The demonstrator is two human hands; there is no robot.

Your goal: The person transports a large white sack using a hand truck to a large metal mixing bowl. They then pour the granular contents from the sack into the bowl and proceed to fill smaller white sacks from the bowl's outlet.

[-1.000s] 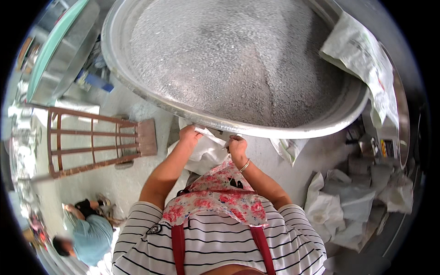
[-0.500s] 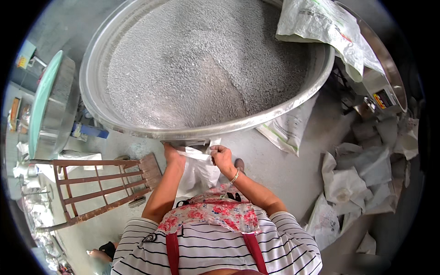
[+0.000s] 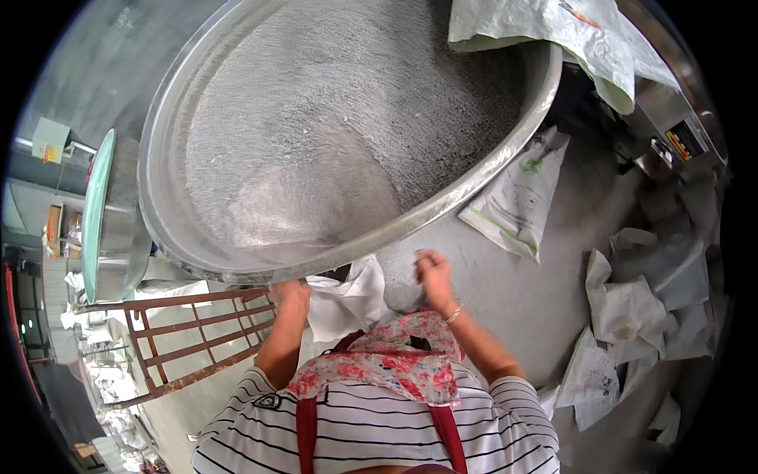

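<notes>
A large round metal pan filled with grey granules tilts in front of me, with a paler hollow near its near side. Under its near rim a white sack hangs with a dark gap at its top. My left hand is right below the rim, against the sack's left edge. Its fingers are blurred and partly hidden, so its grip cannot be made out. My right hand is raised to the right of the sack, apart from it, with fingers curled and nothing visible in them.
A rusty metal frame stands at left, beside a green-rimmed metal vessel. A printed white bag lies beyond the pan's right side. Another sack drapes over the rim. Crumpled sacks pile at right.
My right hand has let go of the white sack and moved right and away. My left hand stays at the sack's left side. The view has turned and shifted slightly.
</notes>
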